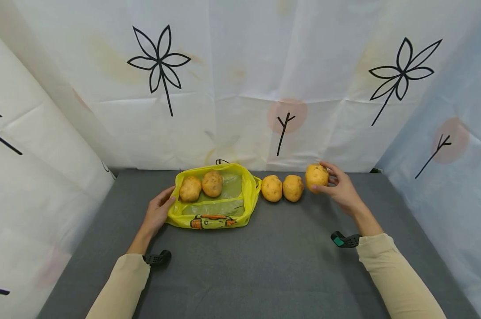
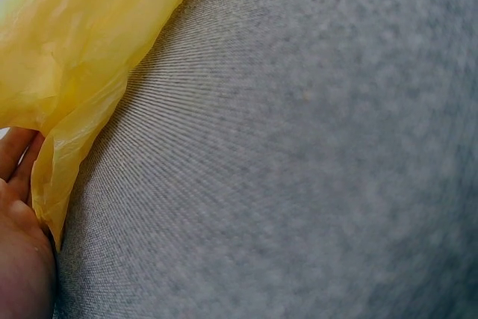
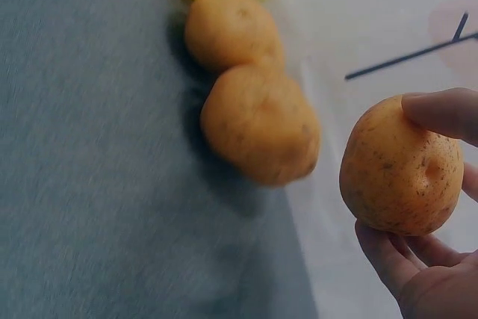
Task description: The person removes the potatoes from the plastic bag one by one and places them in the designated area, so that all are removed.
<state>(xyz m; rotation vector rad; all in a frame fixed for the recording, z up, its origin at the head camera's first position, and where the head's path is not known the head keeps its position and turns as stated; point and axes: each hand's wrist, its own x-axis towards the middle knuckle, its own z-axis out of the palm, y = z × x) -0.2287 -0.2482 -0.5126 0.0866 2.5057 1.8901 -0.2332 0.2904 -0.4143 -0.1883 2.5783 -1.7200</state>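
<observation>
A potato point(image 1: 317, 177) is gripped in my right hand point(image 1: 344, 191), thumb on one side and fingers on the other, and is held up off the table. In the right wrist view the held potato point(image 3: 403, 169) shows small dark specks. Beside it, two more potatoes point(image 1: 271, 188) point(image 1: 293, 188) sit close together on the table. My left hand point(image 1: 159, 210) holds the left edge of a yellow plastic bag point(image 1: 214, 208), spread wide at the top. Inside lie two potatoes point(image 1: 190, 189) point(image 1: 212, 183). The left wrist view shows the fingers partly hidden by yellow plastic point(image 2: 82, 57).
A dark grey cloth point(image 1: 264, 266) covers the table. White fabric point(image 1: 240, 79) with leaf drawings hangs behind it and along both sides. The bag's right side reaches close to the nearest loose potato. An orange print point(image 1: 212, 221) marks the bag's front.
</observation>
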